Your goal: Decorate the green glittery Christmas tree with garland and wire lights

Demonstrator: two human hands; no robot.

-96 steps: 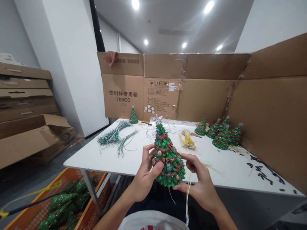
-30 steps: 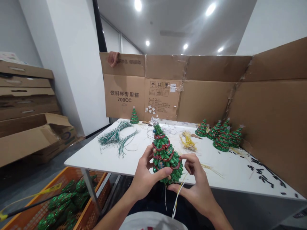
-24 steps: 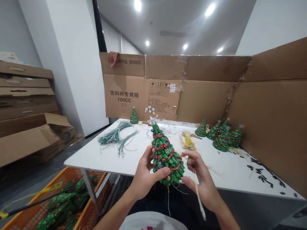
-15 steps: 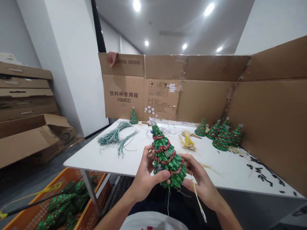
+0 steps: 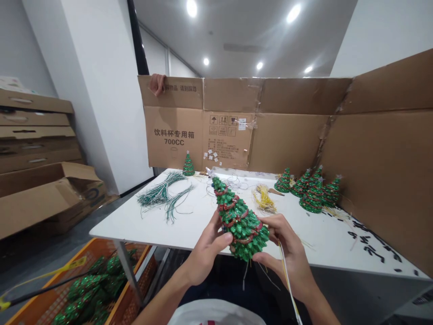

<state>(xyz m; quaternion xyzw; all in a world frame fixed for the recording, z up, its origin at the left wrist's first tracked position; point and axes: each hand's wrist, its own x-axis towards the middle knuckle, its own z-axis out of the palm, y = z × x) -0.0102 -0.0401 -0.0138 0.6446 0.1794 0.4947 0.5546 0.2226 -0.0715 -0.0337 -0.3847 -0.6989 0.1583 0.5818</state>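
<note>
Between my two hands, above the table's front edge, is a small green Christmas tree (image 5: 238,219) with red garlands and a pale star on top. It tilts with its tip to the upper left. My left hand (image 5: 206,253) is closed around its left side, thumb on the front. My right hand (image 5: 286,250) grips the lower right side near the base. White and yellow wires (image 5: 287,273) hang from my right hand, and thin loose strands dangle under the base.
Green-and-white wires (image 5: 162,192) lie on the white table (image 5: 135,225) at left, a yellow wire bundle (image 5: 264,198) towards the right. Several finished-looking trees (image 5: 311,194) stand by the cardboard wall (image 5: 287,140). Black bits (image 5: 372,248) lie far right. An orange crate (image 5: 117,304) holds more trees.
The tree has turned in my hands and leans further left at the tip, its base shifting right. My right hand has moved slightly right and up, with the wires swinging along.
</note>
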